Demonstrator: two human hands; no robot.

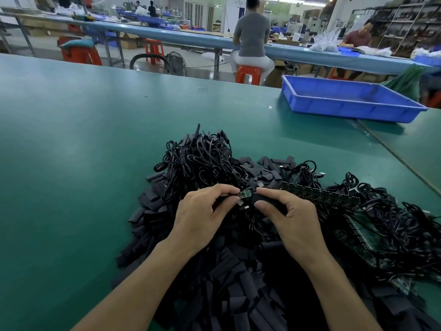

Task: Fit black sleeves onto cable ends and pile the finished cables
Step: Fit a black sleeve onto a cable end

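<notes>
Left hand point(200, 211) fingers curled and pinching, right hand point(288, 213) likewise, fingertips near

Factory assembly floor, long green workbenches point(95, 120), blue parts trays point(346, 108), seated workers point(253, 37)

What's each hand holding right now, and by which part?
The left hand pinches a small green circuit board at its left end, between thumb and forefinger. The right hand pinches a black sleeve, apparently around its middle.
</notes>
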